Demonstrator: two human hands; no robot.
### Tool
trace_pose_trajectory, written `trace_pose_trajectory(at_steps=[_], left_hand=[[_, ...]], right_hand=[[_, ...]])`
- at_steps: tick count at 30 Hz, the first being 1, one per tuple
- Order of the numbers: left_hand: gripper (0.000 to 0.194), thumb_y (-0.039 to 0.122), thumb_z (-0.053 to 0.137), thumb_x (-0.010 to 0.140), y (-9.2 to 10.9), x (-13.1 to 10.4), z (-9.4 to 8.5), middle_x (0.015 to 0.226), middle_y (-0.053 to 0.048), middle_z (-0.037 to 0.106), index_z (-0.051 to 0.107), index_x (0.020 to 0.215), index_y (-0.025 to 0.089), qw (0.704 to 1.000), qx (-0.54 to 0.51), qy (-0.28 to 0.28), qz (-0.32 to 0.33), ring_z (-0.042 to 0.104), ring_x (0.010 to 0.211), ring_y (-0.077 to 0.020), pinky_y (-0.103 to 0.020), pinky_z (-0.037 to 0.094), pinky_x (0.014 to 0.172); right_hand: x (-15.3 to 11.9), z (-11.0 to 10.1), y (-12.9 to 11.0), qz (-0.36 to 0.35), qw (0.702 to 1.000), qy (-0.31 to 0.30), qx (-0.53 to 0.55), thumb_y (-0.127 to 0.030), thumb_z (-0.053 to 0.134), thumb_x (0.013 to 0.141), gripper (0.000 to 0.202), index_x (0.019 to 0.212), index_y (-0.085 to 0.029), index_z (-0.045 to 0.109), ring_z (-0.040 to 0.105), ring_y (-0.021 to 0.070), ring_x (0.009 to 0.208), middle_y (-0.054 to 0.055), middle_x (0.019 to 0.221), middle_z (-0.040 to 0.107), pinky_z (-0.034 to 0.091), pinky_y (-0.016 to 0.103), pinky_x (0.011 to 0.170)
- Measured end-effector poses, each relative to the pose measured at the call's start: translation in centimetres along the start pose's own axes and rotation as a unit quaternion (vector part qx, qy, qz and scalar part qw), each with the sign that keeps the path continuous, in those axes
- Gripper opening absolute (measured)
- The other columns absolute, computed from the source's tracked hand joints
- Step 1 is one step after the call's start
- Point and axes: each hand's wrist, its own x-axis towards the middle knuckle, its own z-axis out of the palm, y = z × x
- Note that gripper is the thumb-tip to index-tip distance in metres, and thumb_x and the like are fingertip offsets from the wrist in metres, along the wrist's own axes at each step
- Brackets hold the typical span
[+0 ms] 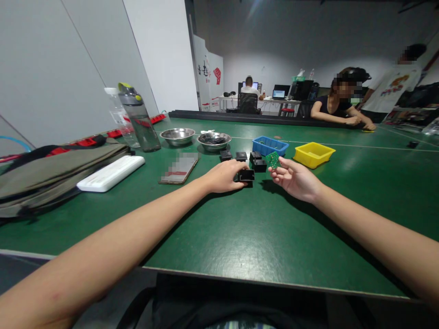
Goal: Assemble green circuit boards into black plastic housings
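My left hand (pixel 227 176) is closed around a small black box (pixel 246 175), low over the green table, with the box's open side facing me. To its right, my right hand (pixel 295 179) pinches a small green circuit board (pixel 273 160) between thumb and fingers, raised above the table. Several more black boxes (pixel 241 156) stand just beyond my left hand. Behind them is a blue bin (pixel 270 145) with small parts in it. A yellow bin (pixel 313 155) sits beyond my right hand.
Two metal bowls (pixel 178 136) stand at the back, one holding dark parts. A phone (pixel 179 168), a white power bank (pixel 111 173), a bag (pixel 61 171) and a grey bottle (pixel 140 119) are on the left. Another person leans on the far right table edge.
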Motion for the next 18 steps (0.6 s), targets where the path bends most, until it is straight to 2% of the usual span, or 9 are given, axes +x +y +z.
trace_pose_trajectory(at_steps=[4, 9, 13, 16, 18], left_hand=[[0.033, 0.029, 0.068, 0.084, -0.04, -0.04, 0.0, 0.11, -0.009, 0.071, 0.062, 0.114, 0.017, 1.0, 0.0, -0.002, 0.002, 0.067, 0.1, -0.0246, -0.036, 0.052, 0.087], [0.032, 0.03, 0.067, 0.083, 0.02, -0.01, -0.11, 0.108, -0.01, 0.071, 0.062, 0.112, 0.017, 1.0, -0.005, 0.0, 0.004, 0.067, 0.099, -0.0248, -0.037, 0.052, 0.087], [0.031, 0.031, 0.067, 0.083, 0.04, 0.01, -0.13, 0.106, -0.009, 0.071, 0.063, 0.111, 0.017, 1.0, -0.007, 0.002, 0.003, 0.067, 0.096, -0.0244, -0.036, 0.052, 0.086], [0.032, 0.031, 0.068, 0.083, 0.03, -0.03, -0.09, 0.106, -0.009, 0.072, 0.063, 0.111, 0.018, 1.0, -0.001, 0.003, 0.002, 0.067, 0.097, -0.0241, -0.035, 0.052, 0.086], [0.033, 0.033, 0.068, 0.084, 0.03, -0.06, -0.06, 0.107, -0.009, 0.072, 0.062, 0.112, 0.017, 1.0, 0.002, 0.001, 0.002, 0.067, 0.096, -0.024, -0.035, 0.052, 0.085]], right_hand=[[-0.28, 0.2, -0.17, 0.039, 0.998, -0.054, -0.019, -0.056, 0.06, 0.088, 0.036, 0.077, -0.022, 0.058, 0.066, 0.0207, 0.078, 0.011, 0.087, 0.072, 0.057, 0.035, 0.07], [-0.37, 0.36, -0.15, 0.073, 0.996, -0.056, 0.017, -0.053, 0.062, 0.087, 0.034, 0.076, -0.022, 0.054, 0.064, 0.0189, 0.078, 0.01, 0.088, 0.071, 0.056, 0.034, 0.073], [-0.3, 0.33, -0.17, 0.072, 0.995, -0.069, 0.0, -0.057, 0.06, 0.088, 0.041, 0.069, -0.023, 0.048, 0.065, 0.0197, 0.08, 0.011, 0.089, 0.071, 0.056, 0.034, 0.074], [-0.31, 0.48, 0.02, 0.069, 0.996, -0.052, 0.008, -0.059, 0.067, 0.083, 0.04, 0.074, -0.022, 0.053, 0.065, 0.0195, 0.079, 0.01, 0.088, 0.072, 0.056, 0.034, 0.071], [-0.41, 0.65, 0.19, 0.041, 0.999, -0.02, 0.009, -0.055, 0.076, 0.076, 0.038, 0.085, -0.022, 0.06, 0.065, 0.0184, 0.075, 0.007, 0.087, 0.071, 0.055, 0.032, 0.068]])
